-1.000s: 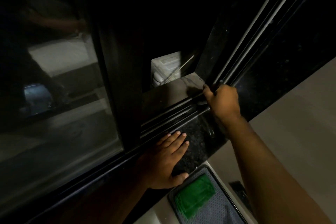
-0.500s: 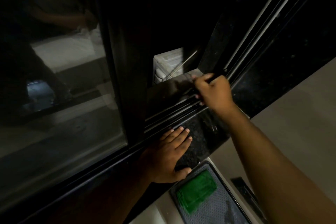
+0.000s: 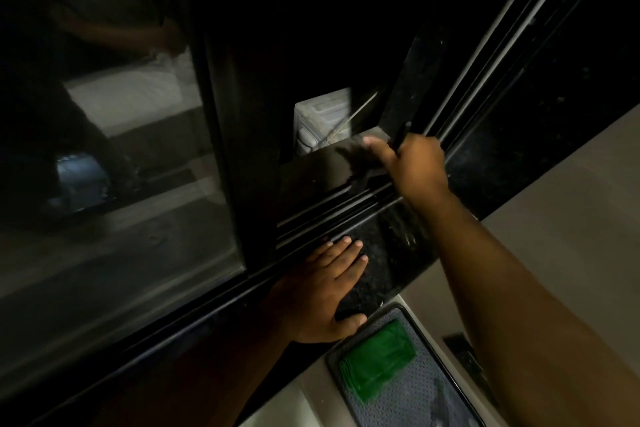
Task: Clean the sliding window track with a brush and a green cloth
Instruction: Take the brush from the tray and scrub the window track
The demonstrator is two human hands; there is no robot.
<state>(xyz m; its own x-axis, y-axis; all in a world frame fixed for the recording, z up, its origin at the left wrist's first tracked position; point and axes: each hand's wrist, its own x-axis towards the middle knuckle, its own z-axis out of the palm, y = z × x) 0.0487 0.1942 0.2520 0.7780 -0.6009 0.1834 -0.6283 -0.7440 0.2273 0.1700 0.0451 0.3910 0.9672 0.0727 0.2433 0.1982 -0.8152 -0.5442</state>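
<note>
Scene dim; head view only. Right hand [image 3: 414,168] is raised over the sliding window track [image 3: 332,210], its fingers [image 3: 372,146] clenched around a thin dark brush [image 3: 400,139] whose handle sticks up above the fist; the bristle end is blurred against the dark ledge, so contact with the track cannot be told. Left hand [image 3: 322,291] lies flat, palm down, on the black speckled sill [image 3: 384,253] just beside the track, fingers released and spread, grasping nothing, thumb at the sill's near edge. The window pane [image 3: 121,184] and its dark frame [image 3: 242,149] stand to the left of the open part of the track, with reflections in the glass. Below the sill, a folded green cloth [image 3: 379,359] lies on a dark-rimmed tray with a grey patterned liner [image 3: 412,402], near the left thumb but apart from it. A pale wall [image 3: 571,236] fills the right side.
</note>
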